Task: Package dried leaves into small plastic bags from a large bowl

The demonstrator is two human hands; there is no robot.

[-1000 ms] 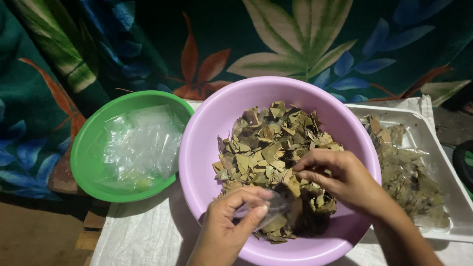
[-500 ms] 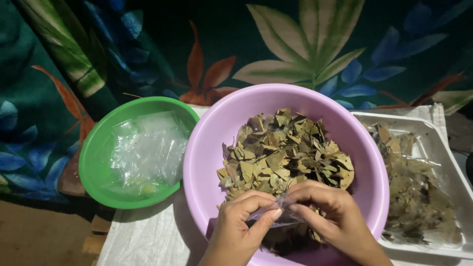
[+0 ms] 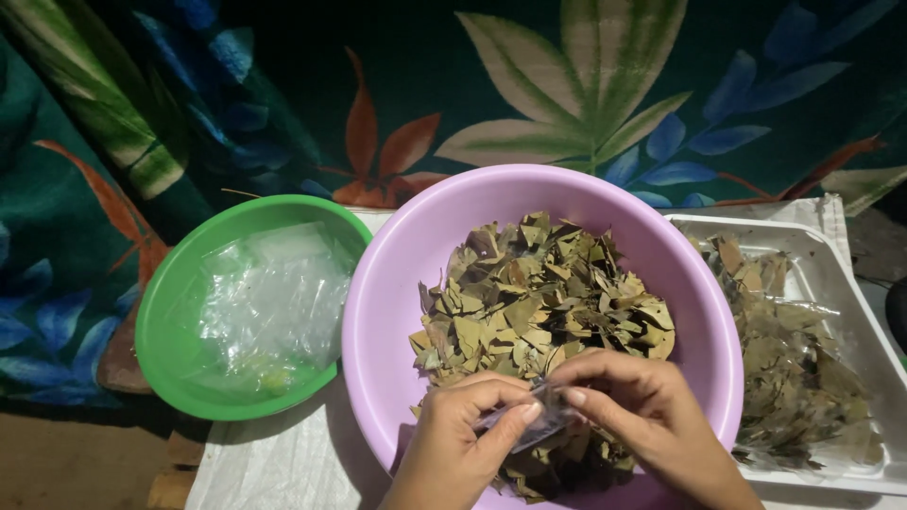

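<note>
Your left hand (image 3: 463, 439) and your right hand (image 3: 642, 416) meet over the near side of the purple bowl (image 3: 397, 274), at about 6 o'clock of its rim. Both hands are closed in a pinch on one small clear plastic bag (image 3: 534, 420): the left thumb and fingers hold its left edge, the right fingertips hold its right edge. The bag lies just above the dry leaves (image 3: 539, 302), which fill the middle of the bowl in a brown-green heap.

At 9 o'clock from the purple bowl, just beside it, stands a green bowl (image 3: 165, 321) with a pile of clear plastic bags (image 3: 274, 302) inside. At 3 o'clock, touching the purple bowl, is a white tray (image 3: 831, 274) with filled bags of leaves (image 3: 784, 378). Behind everything, at 12 o'clock, hangs a dark cloth with big leaf pattern (image 3: 567, 85).
</note>
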